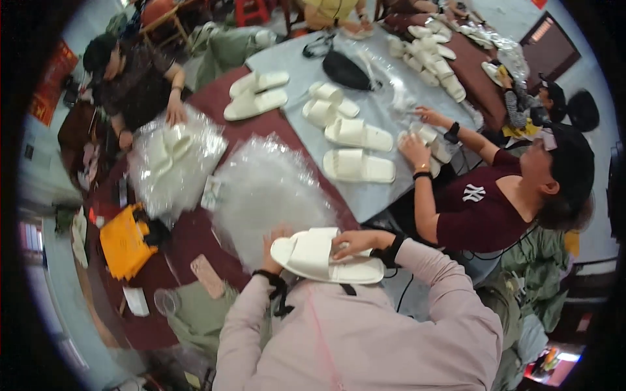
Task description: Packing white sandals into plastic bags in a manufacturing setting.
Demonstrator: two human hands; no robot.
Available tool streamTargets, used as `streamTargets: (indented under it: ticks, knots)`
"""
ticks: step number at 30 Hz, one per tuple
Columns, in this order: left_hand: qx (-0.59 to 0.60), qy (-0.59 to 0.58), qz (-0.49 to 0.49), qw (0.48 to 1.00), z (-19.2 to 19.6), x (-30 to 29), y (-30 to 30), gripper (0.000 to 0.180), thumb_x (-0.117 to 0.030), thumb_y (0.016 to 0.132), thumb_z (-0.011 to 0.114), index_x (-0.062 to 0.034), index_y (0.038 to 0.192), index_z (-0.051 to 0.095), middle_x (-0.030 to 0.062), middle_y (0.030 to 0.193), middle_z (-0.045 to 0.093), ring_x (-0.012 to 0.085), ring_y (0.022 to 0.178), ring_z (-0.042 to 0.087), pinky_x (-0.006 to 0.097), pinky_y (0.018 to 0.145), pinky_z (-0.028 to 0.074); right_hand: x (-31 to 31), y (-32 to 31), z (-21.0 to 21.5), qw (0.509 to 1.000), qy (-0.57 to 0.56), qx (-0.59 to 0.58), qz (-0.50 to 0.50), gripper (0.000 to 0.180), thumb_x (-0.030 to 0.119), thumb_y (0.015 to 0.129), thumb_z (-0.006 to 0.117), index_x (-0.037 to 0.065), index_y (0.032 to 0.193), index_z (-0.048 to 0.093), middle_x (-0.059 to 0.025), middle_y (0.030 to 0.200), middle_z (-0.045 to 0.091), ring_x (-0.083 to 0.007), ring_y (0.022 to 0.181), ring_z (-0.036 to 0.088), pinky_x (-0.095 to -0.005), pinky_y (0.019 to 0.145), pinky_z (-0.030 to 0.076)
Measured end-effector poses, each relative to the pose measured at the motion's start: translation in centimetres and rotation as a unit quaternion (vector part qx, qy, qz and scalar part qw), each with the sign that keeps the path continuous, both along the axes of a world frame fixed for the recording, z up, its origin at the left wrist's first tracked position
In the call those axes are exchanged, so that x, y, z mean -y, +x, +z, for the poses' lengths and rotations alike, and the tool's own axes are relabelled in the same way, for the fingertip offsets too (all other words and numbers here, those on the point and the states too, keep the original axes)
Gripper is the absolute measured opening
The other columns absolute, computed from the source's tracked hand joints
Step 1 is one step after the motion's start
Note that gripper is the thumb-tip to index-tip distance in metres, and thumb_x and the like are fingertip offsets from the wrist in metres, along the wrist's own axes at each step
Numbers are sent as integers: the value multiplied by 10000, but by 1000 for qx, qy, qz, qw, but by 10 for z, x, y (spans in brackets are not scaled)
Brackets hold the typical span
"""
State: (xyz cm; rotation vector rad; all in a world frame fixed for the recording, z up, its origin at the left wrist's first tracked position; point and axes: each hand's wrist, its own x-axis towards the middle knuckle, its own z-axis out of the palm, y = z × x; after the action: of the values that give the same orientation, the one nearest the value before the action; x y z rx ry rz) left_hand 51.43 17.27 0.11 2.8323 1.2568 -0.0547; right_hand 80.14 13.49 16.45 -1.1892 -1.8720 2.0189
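Crosswise, the white, broad-strapped slipper [315,258] lies long-axis left-to-right by the maroon worktop [188,238]'s near edge, right hand [356,242] clamped at its strap, left hand [276,235] behind its left end, grip hidden, impossible to tell.

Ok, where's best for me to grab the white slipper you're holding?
Probably take the white slipper by its heel end, from the right: the flat sole sticks out there, while the left hand is at the toe and the right hand at the strap.
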Motion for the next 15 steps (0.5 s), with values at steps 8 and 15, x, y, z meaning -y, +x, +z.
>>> streamTargets:
  ticks: [8,15]
  knots:
    - [-26,-119,20,992,29,19,-1,535,-407,778,554,-323,1291,428,186,1412,251,445,1230,295,546,981,262,40,-19,4,993,-117,27,18,543,404,797,629,-1,1151,552,-101,1067,586,-163,999,512,-283,867,386]
    - [57,-148,5,987,31,8,-9,284,-294,824,505,-161,1054,604,206,1339,366,433,1214,327,571,979,240,44,-22,2,996,-76,56,6,552,432,792,624,9,1141,564,-95,1106,577,-161,999,521,-275,868,393]
